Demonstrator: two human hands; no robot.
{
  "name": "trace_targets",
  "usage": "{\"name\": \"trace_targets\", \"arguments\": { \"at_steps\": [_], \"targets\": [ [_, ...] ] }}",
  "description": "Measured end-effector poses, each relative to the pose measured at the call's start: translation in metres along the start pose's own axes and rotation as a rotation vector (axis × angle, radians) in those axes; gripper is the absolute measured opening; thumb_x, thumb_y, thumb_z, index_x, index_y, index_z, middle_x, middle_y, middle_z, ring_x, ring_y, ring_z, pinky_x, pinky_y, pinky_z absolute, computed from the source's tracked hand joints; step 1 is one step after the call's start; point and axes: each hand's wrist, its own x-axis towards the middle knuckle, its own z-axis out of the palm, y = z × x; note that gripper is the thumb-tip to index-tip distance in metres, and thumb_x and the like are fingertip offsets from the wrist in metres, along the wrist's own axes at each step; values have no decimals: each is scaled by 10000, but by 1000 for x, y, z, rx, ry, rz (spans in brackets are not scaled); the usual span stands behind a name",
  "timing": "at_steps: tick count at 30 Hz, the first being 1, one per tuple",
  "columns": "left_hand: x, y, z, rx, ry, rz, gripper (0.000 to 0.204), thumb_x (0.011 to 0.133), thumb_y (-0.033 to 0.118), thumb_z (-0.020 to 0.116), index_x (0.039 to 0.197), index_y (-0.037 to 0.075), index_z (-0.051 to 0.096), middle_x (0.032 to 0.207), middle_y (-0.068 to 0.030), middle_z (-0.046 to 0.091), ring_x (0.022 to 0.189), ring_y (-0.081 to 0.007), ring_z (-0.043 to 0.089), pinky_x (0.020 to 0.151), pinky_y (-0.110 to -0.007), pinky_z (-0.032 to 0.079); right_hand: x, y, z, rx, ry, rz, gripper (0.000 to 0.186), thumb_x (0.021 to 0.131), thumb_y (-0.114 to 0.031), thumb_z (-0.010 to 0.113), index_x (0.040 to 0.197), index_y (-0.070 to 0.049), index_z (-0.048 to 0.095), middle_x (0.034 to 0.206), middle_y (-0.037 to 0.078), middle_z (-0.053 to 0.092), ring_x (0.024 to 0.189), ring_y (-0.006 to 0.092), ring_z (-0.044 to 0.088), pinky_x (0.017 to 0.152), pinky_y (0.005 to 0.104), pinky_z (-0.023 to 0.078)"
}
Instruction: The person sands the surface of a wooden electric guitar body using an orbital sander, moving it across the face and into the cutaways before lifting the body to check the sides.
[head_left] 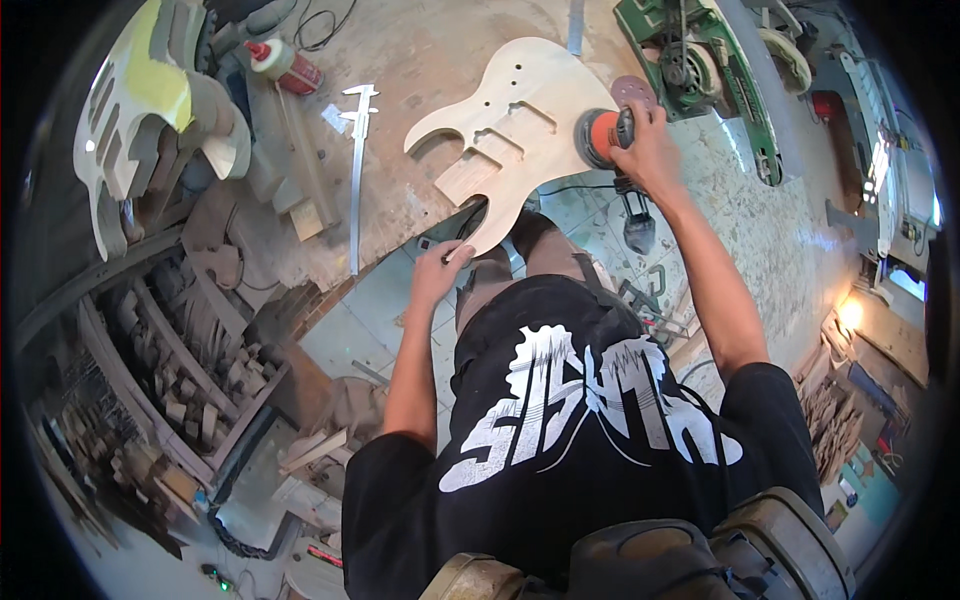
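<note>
A pale, unfinished wooden electric guitar body [555, 155] with routed cavities lies across the workbench edge, its near horn reaching toward me. My left hand [438, 275] is closed around the tip of that horn. An orange and black random orbital sander [603, 132] rests against the body's right edge. Wrapped over the top of the sander is my right hand [655, 152]. Just beyond the sander is a round reddish sanding disc [633, 90] with holes.
The workbench [410, 70] also carries a vernier caliper [358, 170], a red glue bottle [285, 68] and wooden strips [305, 160]. Shaped guitar bodies [150, 110] stand stacked at left. A green machine [690, 60] is at far right. Wood offcuts [200, 400] fill a lower-left rack.
</note>
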Motion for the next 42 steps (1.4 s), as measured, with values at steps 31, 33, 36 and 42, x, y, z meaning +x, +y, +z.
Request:
{"name": "trace_targets", "arguments": {
  "at_steps": [31,33,36,42],
  "targets": [
    [-9,-15,26,-312,181,-129,590,920,472,795,1256,-10,759,1092,-158,792,973,-201,725,880,-334,545,-47,-85,7,13,-210,-223,640,781,-139,783,1377,-203,559,1255,223,550,1013,452,673,760,532,622],
    [-8,-11,24,-287,162,-127,583,928,461,789,1265,-13,754,1096,-158,791,976,-198,724,880,-337,546,-62,-109,19,74,-237,-291,690,720,-106,820,1346,-199,547,1245,200,539,1025,433,657,779,528,610],
    [-10,-4,19,-264,132,-152,569,943,442,776,1279,-16,747,1107,-155,790,986,-192,720,882,-339,545,-68,-125,21,123,-274,-391,657,764,-77,767,1373,-194,549,1245,203,534,1032,449,655,753,543,609],
    [-9,-1,11,-235,90,-214,565,956,441,769,1289,-15,742,1130,-153,789,996,-198,720,916,-334,536,-27,-78,16,38,-143,-169,715,747,-109,784,1408,-208,531,1228,214,532,1003,454,666,753,537,613]
  ]
}}
